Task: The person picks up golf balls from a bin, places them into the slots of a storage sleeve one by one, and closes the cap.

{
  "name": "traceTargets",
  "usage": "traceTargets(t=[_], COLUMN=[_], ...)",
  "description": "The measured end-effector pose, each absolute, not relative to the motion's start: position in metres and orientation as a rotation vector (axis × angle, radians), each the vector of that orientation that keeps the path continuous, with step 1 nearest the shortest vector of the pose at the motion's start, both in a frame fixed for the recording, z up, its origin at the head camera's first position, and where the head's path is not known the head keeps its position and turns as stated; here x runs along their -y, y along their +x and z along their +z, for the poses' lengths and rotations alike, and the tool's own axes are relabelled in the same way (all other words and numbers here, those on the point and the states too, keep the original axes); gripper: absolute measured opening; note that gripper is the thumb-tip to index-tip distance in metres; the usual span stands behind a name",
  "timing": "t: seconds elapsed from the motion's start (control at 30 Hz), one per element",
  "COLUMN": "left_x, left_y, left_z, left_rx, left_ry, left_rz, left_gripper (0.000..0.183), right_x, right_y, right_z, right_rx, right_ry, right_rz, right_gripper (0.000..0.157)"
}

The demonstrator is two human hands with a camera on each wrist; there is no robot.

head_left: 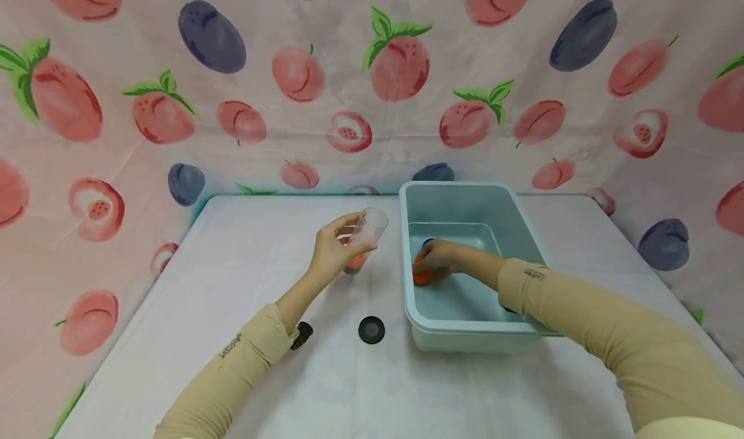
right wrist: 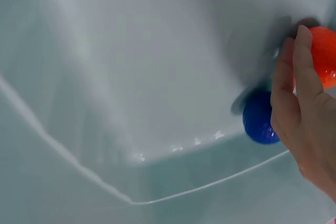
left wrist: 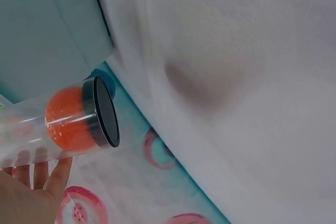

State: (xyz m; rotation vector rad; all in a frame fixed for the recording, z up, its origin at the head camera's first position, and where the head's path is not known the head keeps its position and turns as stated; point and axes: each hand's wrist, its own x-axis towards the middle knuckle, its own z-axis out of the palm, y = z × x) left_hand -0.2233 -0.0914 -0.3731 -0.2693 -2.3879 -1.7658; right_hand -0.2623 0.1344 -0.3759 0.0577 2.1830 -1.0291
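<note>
My left hand (head_left: 329,253) grips a clear plastic tube (head_left: 373,224), its open mouth tilted up to the right above the table. An orange ball (left wrist: 65,119) sits at the bottom of the tube, against a black end cap (left wrist: 108,113). Inside the light blue basin (head_left: 465,326), my right hand (head_left: 444,257) has its fingers around another orange ball (right wrist: 325,56) by the left wall. A blue ball (right wrist: 258,118) lies right beside that hand, partly covered by it.
On the white table (head_left: 261,239), a round black lid (head_left: 371,330) lies left of the basin. A small black object (head_left: 303,334) shows at the left cuff, partly hidden by the sleeve. Behind the table hangs a fruit-patterned cloth (head_left: 401,148).
</note>
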Motion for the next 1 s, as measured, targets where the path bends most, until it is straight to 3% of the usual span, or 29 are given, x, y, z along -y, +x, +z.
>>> traceTargets(t=[0.37,1.0], left_x=[0.092,0.094], left_y=[-0.222,-0.224], left_z=[-0.376,-0.378], left_rx=[2.397,2.402], left_ry=[-0.284,-0.286], left_rz=[-1.758,-1.744], left_gripper=[0.058,0.058], right_x=[-0.135,-0.139], right_y=[-0.261,-0.264], right_z=[-0.381,-0.359], right_rx=[-2.184,-2.159], right_ry=[-0.01,-0.093], right_rz=[-1.042,-1.048], right_gripper=[0.019,0.029])
